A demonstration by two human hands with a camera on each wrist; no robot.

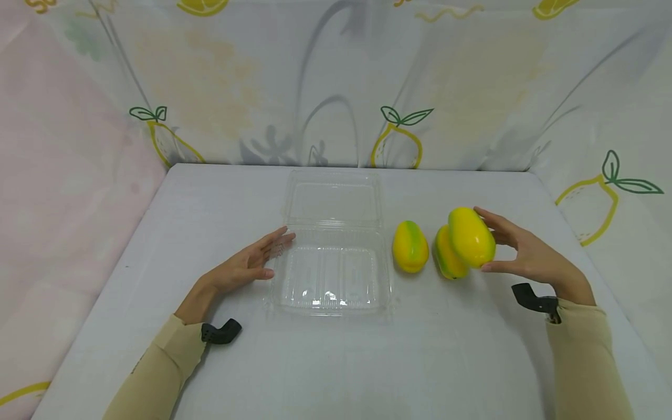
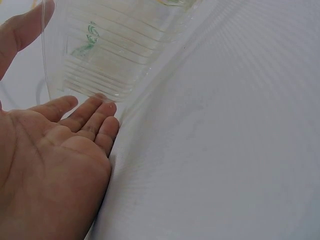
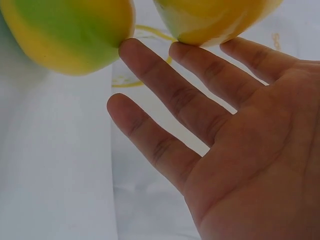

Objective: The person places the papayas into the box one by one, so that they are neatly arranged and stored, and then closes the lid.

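A hinged clear plastic box (image 1: 332,274) lies with its lid (image 1: 333,201) folded back on the white table. My left hand (image 1: 247,265) is at the box's left side, fingers extended. In the left wrist view the fingertips (image 2: 107,107) meet the box's clear ribbed wall (image 2: 115,55). With thumb and fingertips my right hand (image 1: 525,254) pinches a shiny yellow mango (image 1: 471,238) tinged with green. That mango overlaps a second green-striped mango (image 1: 446,256) in the head view. Between it and the box lies a third mango (image 1: 410,246).
The white table (image 1: 336,367) runs back to a hanging cloth (image 1: 336,81) printed with lemons and leaves. More cloth hangs at the left and right sides. A black wrist mount (image 1: 221,332) sits at the left cuff, another black mount (image 1: 534,300) at the right.
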